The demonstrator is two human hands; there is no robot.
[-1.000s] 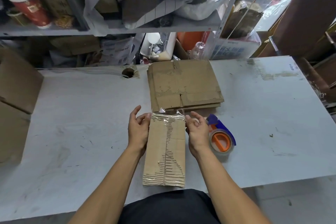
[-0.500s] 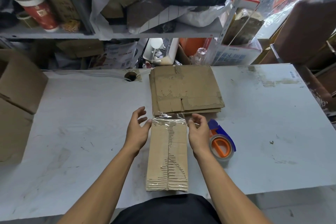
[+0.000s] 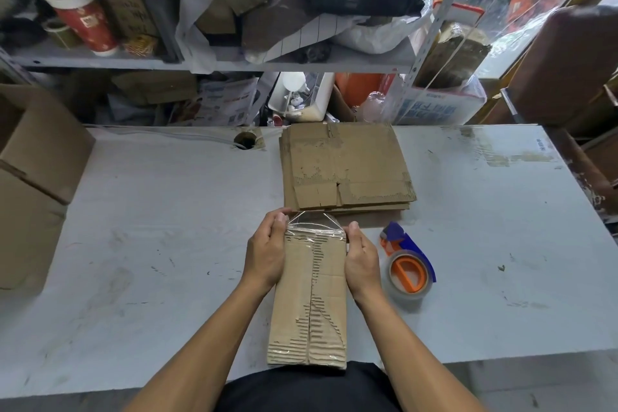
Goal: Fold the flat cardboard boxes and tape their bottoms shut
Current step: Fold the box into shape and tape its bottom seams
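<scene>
Both hands on box at worktop's near edge.
Left hand point(image 3: 267, 252) and right hand point(image 3: 363, 259) grip the taped cardboard box point(image 3: 309, 298) at its sides; tape dispenser point(image 3: 409, 269) just beside.

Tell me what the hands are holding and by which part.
Both the left hand and right hand grip the folded cardboard box by its long sides, near the far taped end.

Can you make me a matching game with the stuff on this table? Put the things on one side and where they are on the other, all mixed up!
Things:
1. taped box
2. tape dispenser
3. stack of flat boxes
4. cable hole

Places:
A. near the table's back edge, left of the stack
B. between both hands
C. just beyond the taped box
D. by the right hand

Pairs: 1-B, 2-D, 3-C, 4-A
</scene>
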